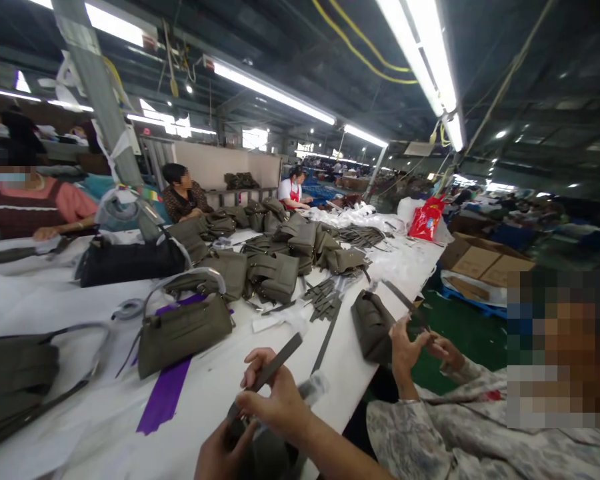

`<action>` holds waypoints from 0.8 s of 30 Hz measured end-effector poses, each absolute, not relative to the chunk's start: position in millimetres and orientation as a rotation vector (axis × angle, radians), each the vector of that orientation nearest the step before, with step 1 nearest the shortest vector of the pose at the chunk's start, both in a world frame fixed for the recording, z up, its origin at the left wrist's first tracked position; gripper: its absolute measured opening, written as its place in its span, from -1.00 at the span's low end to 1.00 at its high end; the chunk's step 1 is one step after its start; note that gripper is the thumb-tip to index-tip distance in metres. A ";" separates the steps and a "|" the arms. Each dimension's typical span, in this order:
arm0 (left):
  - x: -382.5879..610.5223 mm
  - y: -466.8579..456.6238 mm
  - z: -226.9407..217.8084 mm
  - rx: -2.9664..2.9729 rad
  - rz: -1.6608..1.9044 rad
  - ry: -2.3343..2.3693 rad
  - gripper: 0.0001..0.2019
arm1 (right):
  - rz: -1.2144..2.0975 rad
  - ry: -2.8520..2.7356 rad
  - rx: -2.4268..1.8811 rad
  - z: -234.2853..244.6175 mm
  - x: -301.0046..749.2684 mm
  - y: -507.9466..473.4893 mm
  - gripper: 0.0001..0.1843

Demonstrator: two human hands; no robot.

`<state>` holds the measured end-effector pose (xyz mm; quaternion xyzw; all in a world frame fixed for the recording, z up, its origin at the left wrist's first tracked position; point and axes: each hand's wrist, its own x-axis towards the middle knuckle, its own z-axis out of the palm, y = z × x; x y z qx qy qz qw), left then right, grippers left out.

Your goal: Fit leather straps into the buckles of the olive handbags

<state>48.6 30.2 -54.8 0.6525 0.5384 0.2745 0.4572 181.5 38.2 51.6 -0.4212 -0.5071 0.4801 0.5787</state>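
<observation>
At the bottom centre, my right hand (283, 400) pinches a flat olive-green strap (286, 353) between thumb and fingers. The strap slants up and to the right, its free end pointing past the fingers. Just below, my left hand (217, 450) is closed around the lower end of the same strap, partly cut off by the frame edge. Beneath both hands sits a dark olive handbag (270, 457), mostly hidden by them. Clear plastic wrapping (314, 388) shows beside my right wrist.
A finished-looking olive handbag (185, 333) rests on purple tape (165, 400), near a black handbag (130, 260). Piled olive bags (275, 273) and loose straps (325, 297) lie on the white table (220, 413). At right, a co-worker's hands (405, 347) hold a strap beside another bag (373, 327).
</observation>
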 end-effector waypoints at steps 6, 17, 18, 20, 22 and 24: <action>55.9 19.7 -32.8 1.711 0.772 1.370 -0.68 | 1.341 -1.093 -1.419 13.4 198.3 14.9 -0.63; 55.2 19.1 -29.9 1.794 0.681 1.240 -0.76 | 1.482 -0.467 -1.131 -14.2 215.5 -1.4 -0.64; 55.9 20.3 -30.1 1.803 0.666 1.239 -0.77 | 1.473 -0.450 -1.120 -14.0 214.4 -2.2 -0.65; 57.6 21.9 -31.3 1.811 0.643 1.242 -0.77 | 1.461 -0.427 -1.097 -13.6 213.3 -2.9 -0.66; 59.1 22.2 -33.3 1.802 0.626 1.241 -0.76 | 1.447 -0.395 -1.072 -14.4 214.1 -2.7 -0.68; 60.5 21.0 -35.4 1.792 0.611 1.234 -0.76 | 1.419 -0.315 -1.042 -16.8 216.4 -1.9 -0.70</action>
